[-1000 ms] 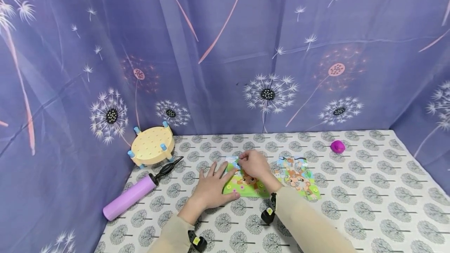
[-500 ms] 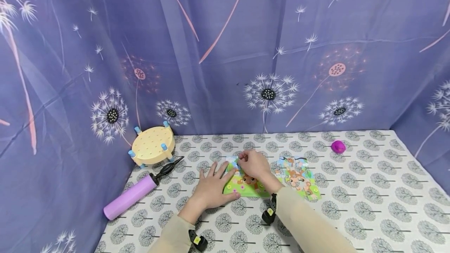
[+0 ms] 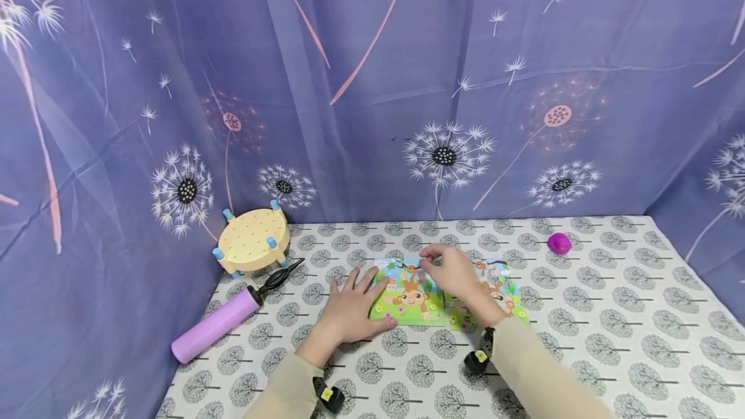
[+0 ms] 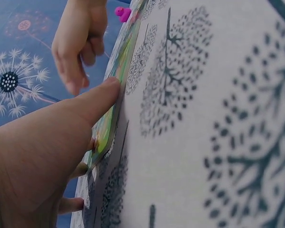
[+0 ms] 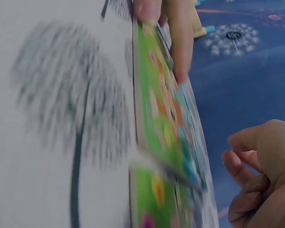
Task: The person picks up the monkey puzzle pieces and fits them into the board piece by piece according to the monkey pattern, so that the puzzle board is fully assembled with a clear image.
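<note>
A colourful monkey jigsaw puzzle (image 3: 412,302) lies flat on the table. My left hand (image 3: 352,312) rests on its left side, fingers spread and thumb along the near edge, as the left wrist view also shows at the thumb (image 4: 99,97). Over the puzzle's upper right corner hovers my right hand (image 3: 456,273). In the right wrist view its fingers (image 5: 249,137) are loosely bent, and I see no piece between them. A second monkey puzzle (image 3: 512,290), with visible piece seams, lies just to the right, partly covered by my right hand and wrist.
A purple hand pump (image 3: 215,328) with a black nozzle lies at the left. Behind it a yellow toy stool (image 3: 253,241) with blue-tipped legs leans on its side. A small magenta toy (image 3: 559,243) sits at the back right. Purple curtains (image 3: 361,83) hang behind the patterned tablecloth (image 3: 611,354).
My right hand has moved right, from the left puzzle's upper left part to its upper right corner, uncovering more of the picture. The right puzzle is now more hidden. My left hand stays put.
</note>
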{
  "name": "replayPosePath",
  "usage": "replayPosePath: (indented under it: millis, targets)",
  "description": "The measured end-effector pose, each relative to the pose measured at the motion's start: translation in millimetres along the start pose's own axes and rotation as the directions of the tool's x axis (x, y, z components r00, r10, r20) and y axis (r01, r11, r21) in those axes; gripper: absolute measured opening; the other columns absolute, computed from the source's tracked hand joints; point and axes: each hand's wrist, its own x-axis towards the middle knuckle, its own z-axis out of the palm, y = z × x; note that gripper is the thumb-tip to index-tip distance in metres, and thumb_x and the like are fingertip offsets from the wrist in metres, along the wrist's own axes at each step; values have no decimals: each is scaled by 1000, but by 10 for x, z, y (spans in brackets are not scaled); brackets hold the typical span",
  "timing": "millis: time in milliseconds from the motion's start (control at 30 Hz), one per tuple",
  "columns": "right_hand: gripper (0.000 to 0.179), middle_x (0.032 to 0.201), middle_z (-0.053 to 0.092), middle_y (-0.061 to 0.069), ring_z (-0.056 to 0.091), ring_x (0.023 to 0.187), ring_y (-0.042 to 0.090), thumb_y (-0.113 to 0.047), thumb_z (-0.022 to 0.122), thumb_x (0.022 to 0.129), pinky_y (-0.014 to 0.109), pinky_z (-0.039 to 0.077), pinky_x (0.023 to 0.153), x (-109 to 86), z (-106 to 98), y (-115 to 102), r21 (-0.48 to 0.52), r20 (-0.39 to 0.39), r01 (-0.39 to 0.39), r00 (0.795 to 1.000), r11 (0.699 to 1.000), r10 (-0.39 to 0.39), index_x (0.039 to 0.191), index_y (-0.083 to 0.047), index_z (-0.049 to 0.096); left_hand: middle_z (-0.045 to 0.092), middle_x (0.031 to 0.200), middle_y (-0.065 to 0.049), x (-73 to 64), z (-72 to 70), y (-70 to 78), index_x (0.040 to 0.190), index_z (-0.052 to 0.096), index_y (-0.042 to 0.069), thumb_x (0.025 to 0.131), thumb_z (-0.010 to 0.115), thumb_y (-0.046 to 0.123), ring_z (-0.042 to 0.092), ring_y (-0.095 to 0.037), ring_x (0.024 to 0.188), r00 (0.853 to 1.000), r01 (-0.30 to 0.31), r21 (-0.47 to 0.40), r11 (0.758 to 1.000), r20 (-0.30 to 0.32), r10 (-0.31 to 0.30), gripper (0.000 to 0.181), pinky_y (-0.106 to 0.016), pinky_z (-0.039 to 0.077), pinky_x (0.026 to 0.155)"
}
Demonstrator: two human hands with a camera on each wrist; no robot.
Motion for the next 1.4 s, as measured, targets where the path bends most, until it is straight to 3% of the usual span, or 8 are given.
replayPosePath:
  millis: [167, 367, 533, 800, 1133, 1400]
  targets:
    - [23, 100, 75, 2, 40, 41, 9, -18, 69, 97, 22, 30, 33, -126, -282, 211, -26, 5, -27, 1000, 999, 27, 118, -9, 74, 20, 172, -3, -10, -4, 2, 166, 29, 31, 95, 37, 82, 19, -43, 155, 1000, -6, -7, 1000, -3, 6, 88, -81, 22, 111]
    - [26, 98, 75, 6, 49, 46, 13, -19, 69, 98, 27, 38, 36, -239, -619, 471, -74, -25, -57, 998, 996, 55, 120, -6, 73, 19, 172, -7, -11, -17, 29, 165, 30, 32, 97, 39, 78, 21, -46, 154, 999, -22, -21, 1000, -27, 22, 83, -81, 22, 111]
    - [28, 100, 74, 7, 56, 55, 15, -21, 70, 98, 31, 45, 45, -291, -773, 599, -102, -12, -88, 996, 991, 87, 121, -4, 72, 20, 172, -6, 19, 27, 35, 165, 31, 35, 99, 34, 77, 21, -46, 153, 998, -53, -7, 999, -42, 52, 78, -81, 21, 111]
    - [46, 98, 72, 5, 61, 72, 14, -34, 78, 94, 35, 54, 67, -308, -778, 624, -169, 48, -85, 994, 982, 94, 123, 0, 70, 19, 173, -3, 37, 27, 55, 164, 31, 37, 100, 34, 76, 19, -44, 154, 999, -37, 6, 999, -29, 37, 75, -80, 20, 112]
    - [67, 80, 62, 2, 49, 58, 16, -44, 82, 88, 31, 43, 53, -263, -705, 636, -213, 79, -161, 980, 964, 181, 129, 6, 63, 20, 172, -1, 71, -1, 101, 163, 37, 33, 100, 38, 75, 18, -46, 154, 1000, -19, -28, 999, -19, 18, 75, -80, 20, 112]
    - [72, 91, 65, 5, 53, 61, 17, -44, 83, 87, 33, 47, 56, -248, -681, 636, -213, 74, -193, 974, 958, 213, 131, 8, 61, 21, 172, 0, 96, -5, 98, 162, 37, 35, 99, 40, 75, 18, -47, 154, 1000, -13, -45, 999, -14, 13, 75, -80, 20, 112]
